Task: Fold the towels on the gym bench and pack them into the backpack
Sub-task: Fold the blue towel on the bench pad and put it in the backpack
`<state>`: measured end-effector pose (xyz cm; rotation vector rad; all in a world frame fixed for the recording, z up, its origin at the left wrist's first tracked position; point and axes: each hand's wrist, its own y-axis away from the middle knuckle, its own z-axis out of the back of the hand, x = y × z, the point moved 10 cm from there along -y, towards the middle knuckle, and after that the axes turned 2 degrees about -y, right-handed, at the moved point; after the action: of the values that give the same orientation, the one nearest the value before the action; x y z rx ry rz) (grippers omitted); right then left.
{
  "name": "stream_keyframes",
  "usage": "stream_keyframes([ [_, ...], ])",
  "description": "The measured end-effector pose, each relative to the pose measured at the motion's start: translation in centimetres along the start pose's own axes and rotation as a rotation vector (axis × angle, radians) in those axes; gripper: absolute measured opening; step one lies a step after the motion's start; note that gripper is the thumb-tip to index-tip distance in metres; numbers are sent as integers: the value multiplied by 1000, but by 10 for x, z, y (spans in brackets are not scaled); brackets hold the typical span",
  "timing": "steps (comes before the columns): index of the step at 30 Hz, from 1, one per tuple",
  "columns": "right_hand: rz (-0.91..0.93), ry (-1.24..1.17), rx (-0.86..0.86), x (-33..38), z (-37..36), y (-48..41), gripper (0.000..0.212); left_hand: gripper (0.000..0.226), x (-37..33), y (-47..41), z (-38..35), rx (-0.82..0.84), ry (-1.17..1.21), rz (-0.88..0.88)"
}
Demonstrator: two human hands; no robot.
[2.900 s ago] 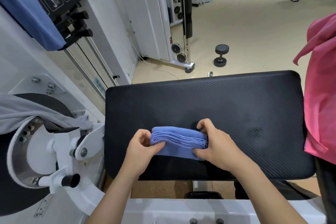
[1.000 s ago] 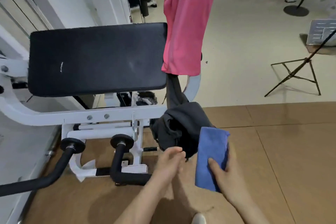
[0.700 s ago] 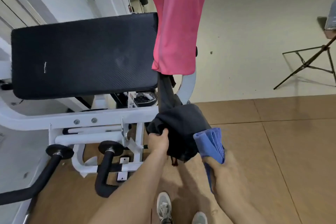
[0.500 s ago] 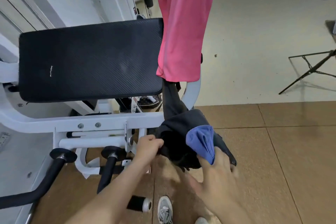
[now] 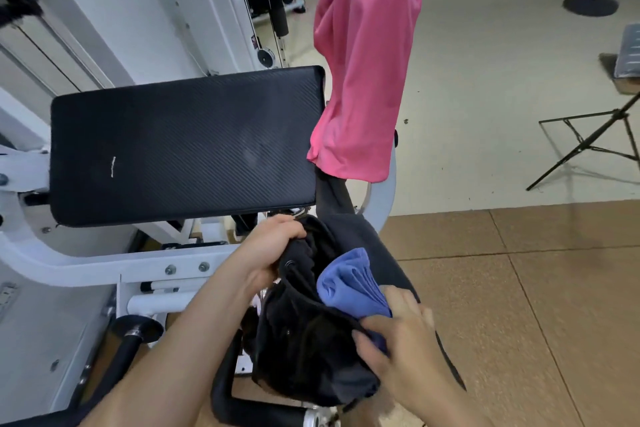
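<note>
Black ribbed padding covers the counter [image 5: 180, 146] at far left, and nothing lies on it. Just near of its right corner, your left hand [image 5: 268, 250] has its grip clamped on the gathered rim of the black backpack [image 5: 304, 340], which hangs from a strap at the counter's right end, below a pink cloth [image 5: 363, 80] draped there. You are holding the mouth open with that one hand, and the opening looks narrow; if the rim slips from your fingers, the soft fabric will likely sag and close over the way in.

To the right, the folded blue towel [image 5: 349, 284] sits half inside the mouth. Its long axis runs from near-right to far-left, with the rounded folded end leading into the bag and the layered edges trailing back under your right hand [image 5: 398, 343], whose grip is closed around that trailing end. Pushing from the loose end could fan the layers apart and undo the fold. The towel could also catch on the rim or the drawstring and bunch up, or tip out onto the brown floor.
</note>
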<state>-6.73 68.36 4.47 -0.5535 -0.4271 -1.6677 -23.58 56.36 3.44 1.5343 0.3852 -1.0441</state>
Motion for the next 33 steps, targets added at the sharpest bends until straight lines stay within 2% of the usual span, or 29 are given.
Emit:
stream_keyframes([
  [1,45,-9,-11,10,11,0,23,15,-7,-4,10,-28,-161,-49],
  [3,188,31,-37,41,32,0,16,15,-24,-10,24,-96,-743,-174],
  [4,249,50,-15,57,36,-1,14,28,-33,-12,22,-128,-1086,-281],
  [5,300,77,25,72,34,-1,13,46,-42,-12,8,-133,-1349,-476],
  [6,345,107,65,84,30,-1,12,63,-49,-2,-17,-91,-1509,-741],
  [8,405,132,134,102,22,1,10,81,-40,23,-71,139,-1699,-1246],
  [9,427,124,167,107,22,1,10,80,-26,28,-90,288,-1775,-1380],
  [10,442,110,200,109,23,2,10,74,-12,27,-105,418,-1831,-1426],
  [12,416,71,256,103,33,0,13,54,5,11,-122,552,-1952,-1319],
  [14,295,-23,280,90,48,-3,19,32,-8,-9,-126,518,-1942,-1098],
  [17,75,-327,275,68,58,0,12,30,-58,-42,-101,329,-1496,-842],
  [18,21,-428,253,63,60,-1,9,30,-68,-57,-85,281,-1387,-751],
  [20,-42,-575,207,60,63,-6,17,21,-77,-77,-54,205,-1285,-607],
  [21,-49,-615,195,61,62,-9,20,17,-84,-78,-41,133,-1285,-606],
  [23,-42,-637,187,67,61,-16,24,19,-106,-50,-25,-29,-1257,-789],
  [24,-45,-624,180,69,60,-19,24,14,-113,-22,-19,-41,-1161,-879],
  [25,-55,-600,165,69,60,-22,23,4,-111,2,-12,19,-1087,-901],
  [26,-69,-568,145,69,60,-23,24,13,-99,24,-7,125,-1058,-857],
  [28,-81,-492,120,71,61,-24,22,37,-55,61,1,354,-1094,-658],
  [29,-72,-457,131,76,59,-25,21,41,-37,71,8,404,-1062,-540],
  [31,-32,-398,179,94,50,-24,16,38,-16,72,24,400,-794,-322],
  [33,33,-304,197,114,41,-25,14,28,-16,64,31,333,-638,-284],
])
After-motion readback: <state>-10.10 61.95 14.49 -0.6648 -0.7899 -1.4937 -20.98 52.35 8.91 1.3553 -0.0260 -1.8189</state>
